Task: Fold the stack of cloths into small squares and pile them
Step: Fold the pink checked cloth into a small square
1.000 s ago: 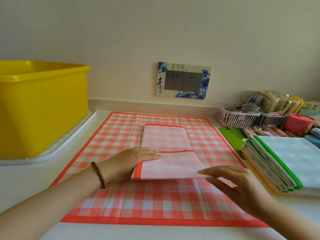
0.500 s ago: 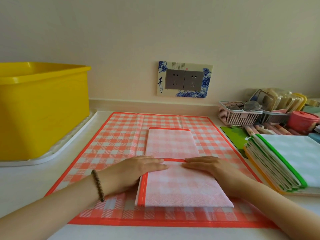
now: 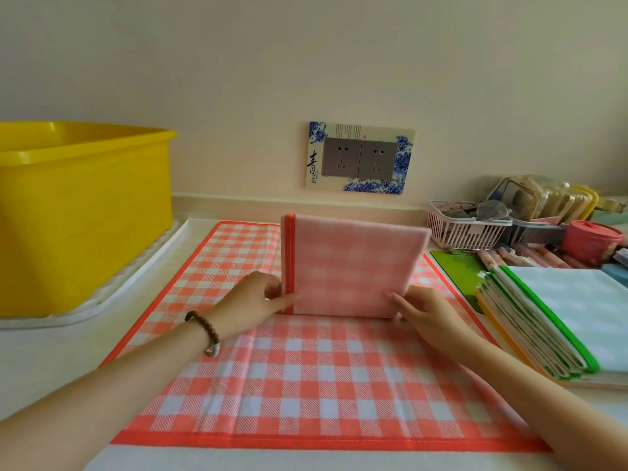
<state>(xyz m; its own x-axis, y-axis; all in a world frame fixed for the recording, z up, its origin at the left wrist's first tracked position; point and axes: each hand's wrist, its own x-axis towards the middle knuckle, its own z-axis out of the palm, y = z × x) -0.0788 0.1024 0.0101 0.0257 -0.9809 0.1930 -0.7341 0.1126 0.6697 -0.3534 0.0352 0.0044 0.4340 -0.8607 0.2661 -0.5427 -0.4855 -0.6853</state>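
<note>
A red-checked cloth lies spread flat across the lower middle of the frame. Just above it, at centre, a folded pink cloth stands upright on its edge. The left hand pinches its lower left corner by the red border, and the right hand pinches its lower right corner. At the right edge sits a stack of cloths, green-trimmed on top. Farther back, at upper left, a yellow tub stands on a white tray.
</note>
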